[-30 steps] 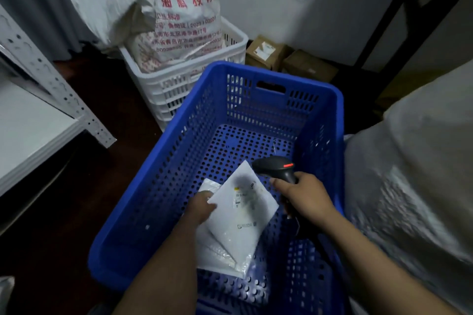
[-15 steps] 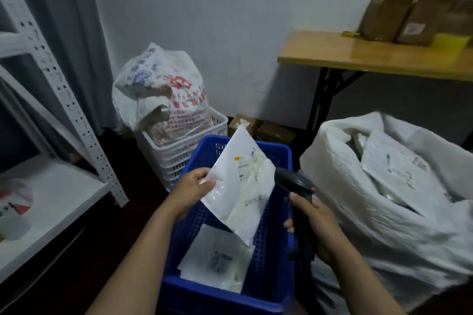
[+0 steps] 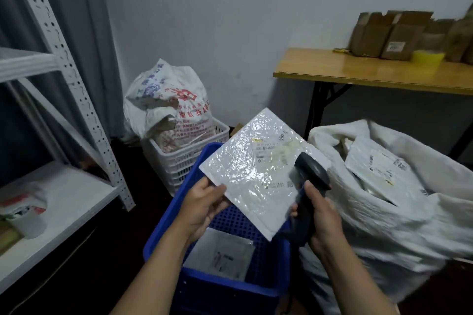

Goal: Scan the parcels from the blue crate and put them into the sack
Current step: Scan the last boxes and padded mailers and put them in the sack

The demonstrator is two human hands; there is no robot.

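Parcel [image 3: 258, 176], a glossy white bubble mailer, hangs tilted above the blue crate [image 3: 163, 235]; your left hand [image 3: 202, 206] pinches its lower left edge. Your right hand [image 3: 321, 220], right of the crate, is wrapped around the black scanner [image 3: 308, 174]. Another parcel [image 3: 220, 254] lies inside the crate, and the white sack [image 3: 384, 222] stands open right of it.

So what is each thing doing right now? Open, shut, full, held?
White padded parcel: held up tilted by the left hand, label side up.
Barcode scanner: in the right hand, its head over the parcel.
Blue crate: nearly empty, one flat parcel inside.
White sack: open, holding parcels.
White basket: holds a stuffed printed bag.
Cardboard boxes: on the wooden table, flaps open.
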